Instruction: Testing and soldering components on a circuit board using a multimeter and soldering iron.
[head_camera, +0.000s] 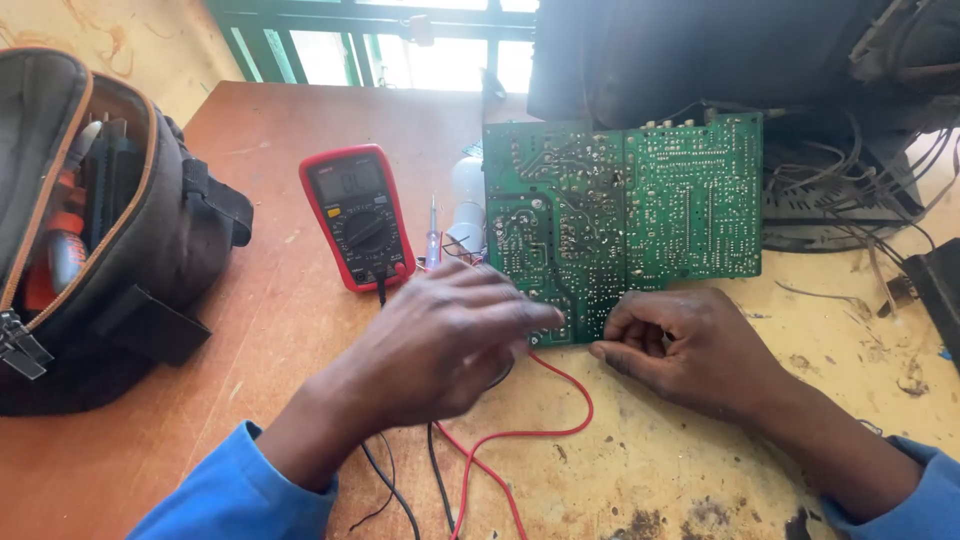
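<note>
While both hands (560, 335) meet, fingers curled, at circuit board (620, 225) edge.

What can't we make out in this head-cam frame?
- Left hand: motion-blurred; whether it holds a probe is unclear.
- Right hand: fingers curled under, so any probe tip is hidden.
- Circuit board: its lower edge is hidden behind both hands.
- Multimeter: display too small to read.
- Tool bag: cut by left edge; contents mostly hidden.
</note>
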